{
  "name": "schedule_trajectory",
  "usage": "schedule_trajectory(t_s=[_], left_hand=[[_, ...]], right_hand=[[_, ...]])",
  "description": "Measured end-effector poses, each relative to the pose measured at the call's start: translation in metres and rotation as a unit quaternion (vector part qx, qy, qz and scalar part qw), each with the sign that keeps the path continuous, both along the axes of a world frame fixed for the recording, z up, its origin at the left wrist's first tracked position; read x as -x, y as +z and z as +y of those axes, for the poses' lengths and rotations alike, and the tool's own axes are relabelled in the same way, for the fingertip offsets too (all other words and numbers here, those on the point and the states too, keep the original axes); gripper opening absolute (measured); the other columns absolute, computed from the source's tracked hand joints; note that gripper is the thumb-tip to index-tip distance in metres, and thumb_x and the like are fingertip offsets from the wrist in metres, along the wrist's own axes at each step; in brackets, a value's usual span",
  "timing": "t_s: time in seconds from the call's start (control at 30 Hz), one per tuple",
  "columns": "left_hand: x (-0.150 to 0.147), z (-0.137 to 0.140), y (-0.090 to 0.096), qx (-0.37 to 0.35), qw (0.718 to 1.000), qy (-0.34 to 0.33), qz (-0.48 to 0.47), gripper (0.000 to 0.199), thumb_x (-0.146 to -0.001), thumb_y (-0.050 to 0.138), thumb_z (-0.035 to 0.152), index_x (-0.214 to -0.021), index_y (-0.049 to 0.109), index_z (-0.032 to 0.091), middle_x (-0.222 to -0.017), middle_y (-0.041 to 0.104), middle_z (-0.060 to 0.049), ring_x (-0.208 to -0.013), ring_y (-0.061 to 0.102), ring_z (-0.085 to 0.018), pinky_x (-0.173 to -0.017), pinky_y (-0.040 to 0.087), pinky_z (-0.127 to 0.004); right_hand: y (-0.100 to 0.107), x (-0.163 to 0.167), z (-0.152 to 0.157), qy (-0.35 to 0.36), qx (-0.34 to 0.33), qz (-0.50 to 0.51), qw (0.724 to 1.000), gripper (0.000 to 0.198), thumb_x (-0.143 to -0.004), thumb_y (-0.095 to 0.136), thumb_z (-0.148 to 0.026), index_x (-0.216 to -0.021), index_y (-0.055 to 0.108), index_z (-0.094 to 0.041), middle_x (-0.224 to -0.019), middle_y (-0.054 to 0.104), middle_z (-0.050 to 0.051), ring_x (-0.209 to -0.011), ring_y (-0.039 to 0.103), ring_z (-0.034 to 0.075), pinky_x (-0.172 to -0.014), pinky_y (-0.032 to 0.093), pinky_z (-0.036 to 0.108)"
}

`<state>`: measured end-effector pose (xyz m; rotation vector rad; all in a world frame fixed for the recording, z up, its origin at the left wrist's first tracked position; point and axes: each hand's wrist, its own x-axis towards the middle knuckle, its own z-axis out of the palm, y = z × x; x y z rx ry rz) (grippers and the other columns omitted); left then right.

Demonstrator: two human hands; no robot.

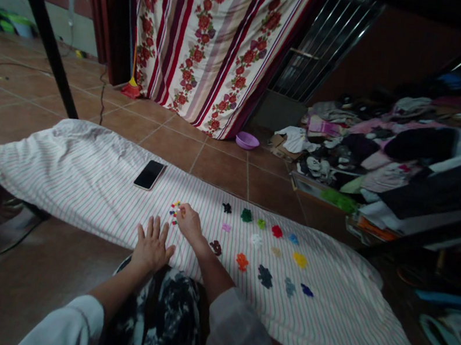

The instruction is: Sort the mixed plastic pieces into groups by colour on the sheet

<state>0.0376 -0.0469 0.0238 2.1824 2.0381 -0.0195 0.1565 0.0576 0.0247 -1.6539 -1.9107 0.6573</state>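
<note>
My left hand (152,245) lies flat on the striped cloth (80,171) with its fingers spread. My right hand (189,223) is pinched at a small cluster of mixed-colour pieces (173,210); whatever is between its fingertips is too small to make out. To the right, tiny pieces lie sorted by colour in several little piles, among them a brown pile (215,247) near my right wrist, a pink pile (226,227), an orange pile (242,261), a black pile (227,208), a dark green pile (246,215), a red pile (276,231) and a yellow pile (299,259).
A phone (150,175) lies on the cloth, left of the pieces. Beyond are a tiled floor (169,141), a purple basin (247,140) and a flowered curtain (208,39). Heaped clothes (364,136) fill the right side. A dark metal pole (44,18) slants at the left.
</note>
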Motion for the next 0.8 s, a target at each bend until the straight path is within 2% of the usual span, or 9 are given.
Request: schedule_trajectory(t_s=[0.23,0.47,0.63,0.8], left_hand=[[0.002,0.0,0.007,0.025,1.0,-0.002,-0.007,0.075,-0.095,0.028,0.058,-0.156,0.025,0.014,-0.164,0.016,-0.022,-0.153,0.011,-0.041,-0.118,0.013,-0.067],[0.003,0.001,0.009,0.022,1.0,-0.004,-0.011,0.075,-0.094,0.028,0.057,-0.155,0.028,0.013,-0.164,0.018,-0.023,-0.153,0.012,-0.042,-0.117,0.015,-0.067],[0.004,-0.006,0.02,-0.018,1.0,-0.014,-0.013,0.07,-0.093,0.038,0.049,-0.15,0.039,0.01,-0.16,0.031,-0.026,-0.149,0.024,-0.043,-0.115,0.023,-0.064],[0.009,-0.021,0.029,-0.056,0.997,-0.055,-0.027,0.05,-0.094,0.037,0.029,-0.136,0.055,0.01,-0.148,0.05,-0.021,-0.14,0.043,-0.032,-0.114,0.035,-0.046]], right_hand=[[0.001,-0.004,-0.002,-0.033,0.023,0.09,0.995,0.013,-0.088,0.056,-0.022,-0.099,0.063,-0.025,-0.089,0.073,0.0,-0.086,0.07,0.016,-0.08,0.053,0.027],[0.009,-0.026,-0.015,-0.048,0.037,0.168,0.984,0.012,-0.084,0.057,-0.028,-0.095,0.062,-0.025,-0.087,0.071,-0.001,-0.081,0.068,0.016,-0.074,0.055,0.029],[0.021,-0.041,-0.024,-0.068,0.043,0.183,0.98,0.014,-0.078,0.055,-0.027,-0.089,0.062,-0.023,-0.08,0.068,-0.001,-0.076,0.067,0.016,-0.07,0.054,0.028],[0.029,-0.057,-0.036,-0.078,0.048,0.207,0.974,0.017,-0.073,0.053,-0.026,-0.085,0.063,-0.022,-0.073,0.065,-0.002,-0.068,0.064,0.015,-0.063,0.05,0.025]])
